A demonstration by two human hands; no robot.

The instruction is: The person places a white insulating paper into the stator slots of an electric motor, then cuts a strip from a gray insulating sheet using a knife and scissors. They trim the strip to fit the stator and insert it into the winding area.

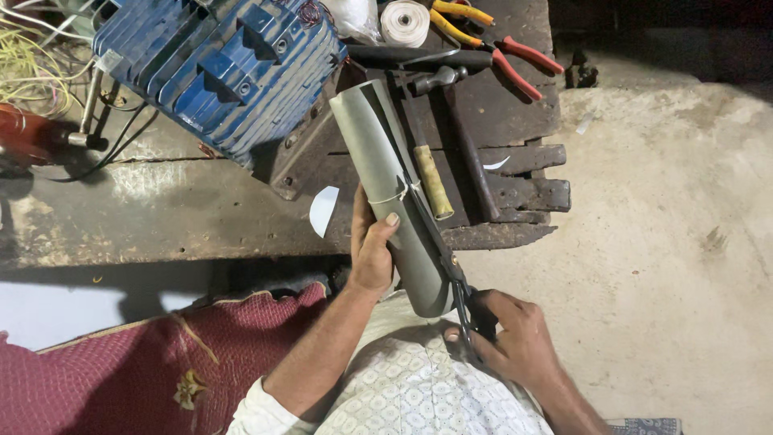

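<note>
My left hand (372, 246) grips a grey rolled sheet (386, 185), tied round the middle with thin string, holding it tilted over the wooden bench. My right hand (509, 337) is closed on the dark handles of a pair of scissors (439, 234). The scissor blades run up along the right edge of the roll, touching it. A small white cut piece (323, 209) lies on the bench just left of the roll.
A blue finned electric motor (221, 68) sits on the worn wooden bench (161, 209). Hammers (431, 173), red-handled pliers (519, 64), yellow-handled pliers (459, 18) and a white tape roll (405, 22) lie behind the roll. A maroon cushion (129, 370) is at lower left; concrete floor (668, 242) lies right.
</note>
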